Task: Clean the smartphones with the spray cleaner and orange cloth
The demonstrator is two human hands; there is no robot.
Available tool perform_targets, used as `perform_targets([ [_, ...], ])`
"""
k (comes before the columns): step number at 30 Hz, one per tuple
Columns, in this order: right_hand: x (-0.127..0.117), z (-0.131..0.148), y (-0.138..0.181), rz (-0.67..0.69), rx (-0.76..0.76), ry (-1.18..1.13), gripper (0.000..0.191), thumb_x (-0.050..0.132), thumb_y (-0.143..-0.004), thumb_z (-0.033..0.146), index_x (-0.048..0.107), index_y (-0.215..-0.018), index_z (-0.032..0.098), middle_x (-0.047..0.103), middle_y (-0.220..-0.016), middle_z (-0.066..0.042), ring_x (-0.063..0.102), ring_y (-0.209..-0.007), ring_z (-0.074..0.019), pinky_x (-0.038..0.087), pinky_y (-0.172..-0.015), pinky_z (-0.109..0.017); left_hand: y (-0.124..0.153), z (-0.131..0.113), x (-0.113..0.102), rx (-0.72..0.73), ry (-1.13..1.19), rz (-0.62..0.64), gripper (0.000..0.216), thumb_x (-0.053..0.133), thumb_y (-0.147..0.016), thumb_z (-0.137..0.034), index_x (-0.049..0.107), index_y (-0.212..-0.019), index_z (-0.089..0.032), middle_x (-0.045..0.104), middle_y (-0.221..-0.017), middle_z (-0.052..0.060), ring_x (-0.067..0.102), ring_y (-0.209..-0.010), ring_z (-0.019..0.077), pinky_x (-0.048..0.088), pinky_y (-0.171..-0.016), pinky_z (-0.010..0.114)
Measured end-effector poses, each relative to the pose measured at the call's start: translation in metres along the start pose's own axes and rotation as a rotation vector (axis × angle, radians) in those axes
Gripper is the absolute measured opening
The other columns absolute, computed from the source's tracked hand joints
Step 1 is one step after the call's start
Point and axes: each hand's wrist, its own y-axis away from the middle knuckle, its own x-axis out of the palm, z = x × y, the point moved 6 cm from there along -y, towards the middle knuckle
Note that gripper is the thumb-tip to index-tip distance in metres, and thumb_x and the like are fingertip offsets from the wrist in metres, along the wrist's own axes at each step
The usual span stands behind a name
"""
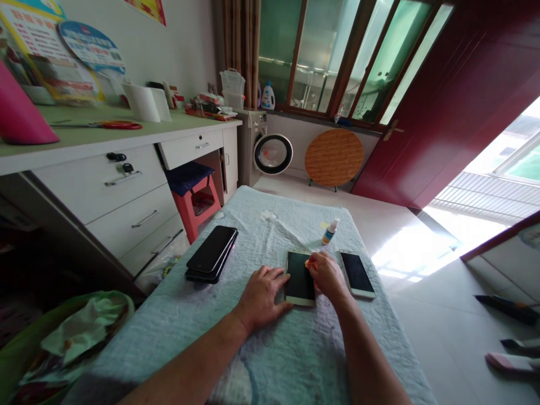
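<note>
A gold-edged phone (298,280) lies face up on a pale blue cloth-covered table (261,236). My left hand (261,295) rests flat against the phone's left edge, fingers stretched out, steadying it. My right hand (327,275) is closed in a pinch on a small orange-yellow thing pressed to the phone's screen near its top right. A second light-coloured phone (356,274) lies just right of my right hand. A small spray bottle (330,232) with a blue label stands behind the phones. Two dark phones (211,253) are stacked at the table's left.
A white desk with drawers (126,185) runs along the left, with a red stool (196,202) under it. A green bag of rubbish (71,332) sits at lower left. A washing machine (264,149), a folded round table (334,157) and a red door (455,101) stand beyond.
</note>
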Motion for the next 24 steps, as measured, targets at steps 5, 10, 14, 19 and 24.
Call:
perform_targets([
  [5, -0.001, 0.021, 0.019, 0.243, -0.103, -0.058, 0.01, 0.058, -0.073, 0.014, 0.067, -0.075, 0.019, 0.065, -0.08, -0.001, 0.055, -0.073, -0.0121, 0.033, -0.063, -0.022, 0.001, 0.002, 0.002, 0.007, 0.011, -0.012, 0.066, 0.064, -0.077, -0.063, 0.059, -0.129, -0.021, 0.057, -0.133, 0.011, 0.05, -0.116, 0.0315, 0.041, -0.099, 0.047],
  [10, -0.001, 0.036, 0.035, 0.43, -0.182, -0.144, 0.015, 0.055, -0.068, 0.011, 0.067, -0.07, 0.019, 0.064, -0.072, 0.001, 0.053, -0.064, -0.0101, 0.031, -0.057, -0.021, 0.001, 0.003, 0.003, -0.004, 0.012, 0.0, 0.069, 0.064, -0.077, -0.064, 0.059, -0.129, -0.02, 0.057, -0.133, 0.011, 0.05, -0.116, 0.0315, 0.04, -0.1, 0.047],
  [14, 0.001, 0.033, 0.03, 0.388, -0.162, -0.177, 0.011, 0.057, -0.07, 0.015, 0.067, -0.071, 0.019, 0.063, -0.07, 0.001, 0.053, -0.064, -0.0106, 0.032, -0.058, -0.021, 0.001, 0.002, 0.002, -0.002, 0.006, 0.001, 0.067, 0.064, -0.078, -0.063, 0.059, -0.13, -0.019, 0.057, -0.133, 0.011, 0.05, -0.116, 0.0314, 0.041, -0.1, 0.046],
  [19, 0.002, 0.022, 0.016, 0.201, -0.116, -0.169, 0.006, 0.06, -0.075, 0.023, 0.064, -0.077, 0.019, 0.063, -0.075, 0.0, 0.054, -0.071, -0.0131, 0.033, -0.063, -0.022, 0.001, 0.001, 0.001, 0.005, -0.002, -0.013, 0.065, 0.063, -0.079, -0.061, 0.059, -0.129, -0.02, 0.057, -0.133, 0.01, 0.05, -0.115, 0.0312, 0.041, -0.099, 0.046],
  [24, 0.003, 0.01, 0.006, 0.04, -0.044, -0.161, 0.009, 0.054, -0.079, 0.023, 0.059, -0.086, 0.02, 0.059, -0.075, 0.001, 0.052, -0.07, -0.0137, 0.032, -0.063, -0.022, 0.0, 0.0, 0.001, 0.01, 0.007, -0.012, 0.064, 0.067, -0.077, -0.056, 0.059, -0.129, -0.02, 0.058, -0.133, 0.01, 0.05, -0.113, 0.0308, 0.041, -0.098, 0.046],
])
